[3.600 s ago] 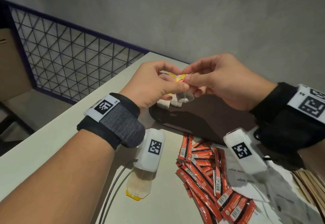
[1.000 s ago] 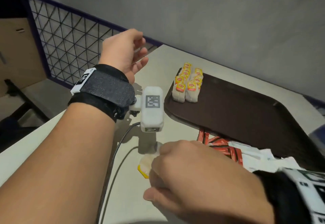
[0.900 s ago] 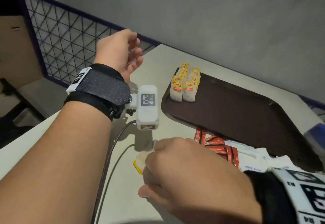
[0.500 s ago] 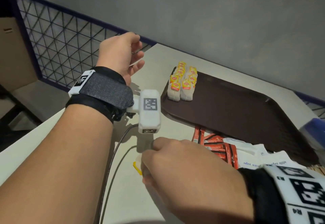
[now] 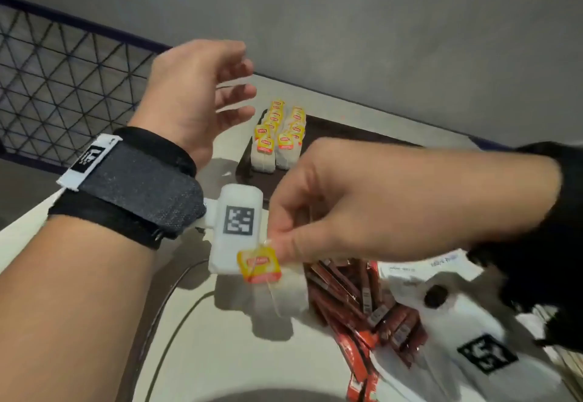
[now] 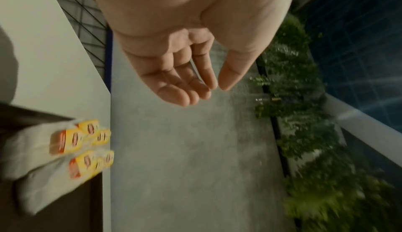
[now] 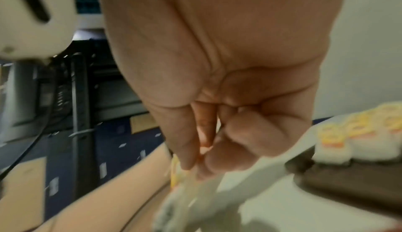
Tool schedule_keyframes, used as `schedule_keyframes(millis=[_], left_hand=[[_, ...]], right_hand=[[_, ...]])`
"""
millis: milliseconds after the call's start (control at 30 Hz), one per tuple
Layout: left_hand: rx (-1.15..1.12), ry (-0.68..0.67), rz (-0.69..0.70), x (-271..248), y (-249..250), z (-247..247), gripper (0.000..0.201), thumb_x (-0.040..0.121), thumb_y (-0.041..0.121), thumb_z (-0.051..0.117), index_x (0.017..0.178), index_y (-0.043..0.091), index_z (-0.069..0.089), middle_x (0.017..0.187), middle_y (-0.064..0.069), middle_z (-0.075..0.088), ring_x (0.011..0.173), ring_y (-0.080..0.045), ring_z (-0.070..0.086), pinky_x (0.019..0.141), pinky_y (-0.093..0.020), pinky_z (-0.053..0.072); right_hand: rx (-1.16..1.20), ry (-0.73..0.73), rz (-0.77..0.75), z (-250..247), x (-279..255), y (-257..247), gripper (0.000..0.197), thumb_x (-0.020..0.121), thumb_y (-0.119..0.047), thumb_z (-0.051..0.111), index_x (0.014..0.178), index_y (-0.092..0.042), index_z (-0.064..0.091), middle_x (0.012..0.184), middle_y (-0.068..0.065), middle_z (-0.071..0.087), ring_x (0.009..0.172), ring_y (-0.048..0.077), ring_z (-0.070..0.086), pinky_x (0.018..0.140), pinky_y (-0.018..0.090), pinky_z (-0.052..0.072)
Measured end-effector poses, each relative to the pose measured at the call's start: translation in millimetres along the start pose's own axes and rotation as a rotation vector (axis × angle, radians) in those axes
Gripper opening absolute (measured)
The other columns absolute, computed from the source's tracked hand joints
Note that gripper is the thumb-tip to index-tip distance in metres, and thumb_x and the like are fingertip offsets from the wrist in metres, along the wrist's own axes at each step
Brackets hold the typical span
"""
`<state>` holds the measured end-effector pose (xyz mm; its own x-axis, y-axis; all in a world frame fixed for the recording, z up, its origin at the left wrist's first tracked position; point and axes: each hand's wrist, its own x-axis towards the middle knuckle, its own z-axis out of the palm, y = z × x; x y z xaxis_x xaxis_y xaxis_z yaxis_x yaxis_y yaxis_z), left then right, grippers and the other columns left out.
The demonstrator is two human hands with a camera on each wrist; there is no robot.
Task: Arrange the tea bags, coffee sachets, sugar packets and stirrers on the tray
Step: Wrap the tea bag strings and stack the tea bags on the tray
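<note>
Yellow-tagged tea bag (image 5: 271,278) pinched between thumb and fingertips of the right hand (image 5: 372,203), lifted off the pale counter (image 5: 195,348), bag dangling below the tag. Left hand (image 5: 192,92) raised beyond it, fingers loosely spread and relaxed, holding nothing. Two neat rows of tea bags (image 5: 279,136) standing in the near corner of the brown tray (image 5: 334,129). Red coffee sachets (image 5: 356,300) heaped beside white sugar packets (image 5: 416,278), partly hidden under the right wrist. Right wrist view blurred, the pinch hard to make out. Grey wall (image 5: 378,23) behind, wire mesh railing (image 5: 60,67) at left.
</note>
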<state>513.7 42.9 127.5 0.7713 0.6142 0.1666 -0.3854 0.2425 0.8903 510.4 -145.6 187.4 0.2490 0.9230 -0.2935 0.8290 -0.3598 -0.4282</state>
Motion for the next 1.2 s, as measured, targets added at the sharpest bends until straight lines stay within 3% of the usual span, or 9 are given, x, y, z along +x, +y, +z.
schedule_keyframes(millis=[133, 200, 300, 400, 533, 700, 767, 967, 1200], left_hand=[[0.063, -0.19, -0.023, -15, -10, 22, 0.011, 0.097, 0.028, 0.066, 0.096, 0.017, 0.066, 0.085, 0.001, 0.071, 0.072, -0.017, 0.066, 0.061, -0.028, 0.052], [0.1, -0.28, -0.066, -18, -14, 27, 0.024, 0.092, 0.04, 0.065, 0.096, 0.018, 0.071, 0.086, 0.001, 0.073, 0.076, -0.018, 0.066, 0.069, -0.032, 0.053], [0.132, -0.404, -0.146, -18, -17, 28, 0.053, 0.087, 0.057, 0.055, 0.112, 0.014, 0.074, 0.094, -0.002, 0.072, 0.083, -0.018, 0.067, 0.078, -0.038, 0.053], [0.09, -0.469, -0.164, -20, -20, 28, 0.046, 0.084, 0.049, 0.061, 0.112, 0.014, 0.073, 0.103, -0.01, 0.072, 0.086, -0.02, 0.072, 0.072, -0.036, 0.06], [0.115, -0.444, -0.117, -23, -30, 30, 0.026, 0.081, 0.022, 0.08, 0.105, 0.011, 0.076, 0.097, -0.008, 0.077, 0.083, -0.017, 0.074, 0.065, -0.033, 0.061], [0.185, -0.379, -0.092, -23, -39, 32, 0.02, 0.091, 0.014, 0.073, 0.111, 0.01, 0.074, 0.102, -0.008, 0.079, 0.088, -0.016, 0.075, 0.068, -0.031, 0.061], [0.199, -0.353, -0.08, -21, -39, 30, 0.022, 0.09, 0.014, 0.075, 0.111, 0.009, 0.074, 0.101, -0.008, 0.079, 0.087, -0.016, 0.076, 0.068, -0.031, 0.062], [0.273, -0.315, -0.037, -18, -38, 26, 0.015, 0.089, 0.012, 0.077, 0.104, 0.011, 0.076, 0.095, -0.007, 0.079, 0.082, -0.015, 0.077, 0.067, -0.032, 0.063], [0.225, -0.266, -0.024, -12, -35, 18, 0.012, 0.093, 0.018, 0.074, 0.103, 0.013, 0.078, 0.092, -0.006, 0.08, 0.084, -0.015, 0.076, 0.067, -0.03, 0.06]], right_hand=[[0.264, 0.075, 0.071, -39, -10, 29, 0.025, 0.083, -0.026, 0.074, 0.086, -0.001, 0.073, 0.056, -0.001, 0.06, 0.044, 0.008, 0.048, 0.041, 0.02, 0.038], [0.372, 0.162, 0.106, -55, -11, 41, 0.026, 0.08, -0.023, 0.072, 0.087, 0.002, 0.07, 0.063, 0.002, 0.061, 0.05, 0.012, 0.051, 0.042, 0.022, 0.039], [0.487, 0.257, 0.139, -66, -9, 57, 0.011, 0.079, -0.021, 0.069, 0.079, -0.01, 0.07, 0.065, 0.002, 0.06, 0.053, 0.013, 0.051, 0.043, 0.022, 0.039], [0.578, 0.298, 0.175, -68, -4, 74, 0.007, 0.083, -0.019, 0.066, 0.079, -0.013, 0.068, 0.063, 0.0, 0.058, 0.053, 0.012, 0.049, 0.044, 0.02, 0.038], [0.684, 0.314, 0.223, -65, 6, 90, 0.013, 0.091, -0.019, 0.063, 0.079, -0.014, 0.066, 0.066, 0.001, 0.056, 0.054, 0.013, 0.048, 0.045, 0.02, 0.038], [0.84, 0.327, 0.24, -56, 14, 100, 0.035, 0.093, -0.048, 0.057, 0.093, -0.014, 0.063, 0.078, 0.005, 0.06, 0.06, 0.016, 0.053, 0.046, 0.024, 0.041], [0.852, 0.349, 0.234, -54, 16, 102, 0.044, 0.085, -0.058, 0.059, 0.094, -0.016, 0.064, 0.08, 0.005, 0.061, 0.062, 0.017, 0.055, 0.048, 0.025, 0.042], [0.653, 0.476, 0.183, -45, 29, 104, 0.024, 0.088, -0.029, 0.074, 0.094, -0.006, 0.071, 0.077, 0.007, 0.063, 0.062, 0.016, 0.057, 0.05, 0.027, 0.042], [0.651, 0.543, 0.065, -50, 41, 102, 0.045, 0.069, -0.028, 0.082, 0.107, -0.005, 0.073, 0.084, 0.009, 0.071, 0.071, 0.02, 0.062, 0.058, 0.029, 0.052]])
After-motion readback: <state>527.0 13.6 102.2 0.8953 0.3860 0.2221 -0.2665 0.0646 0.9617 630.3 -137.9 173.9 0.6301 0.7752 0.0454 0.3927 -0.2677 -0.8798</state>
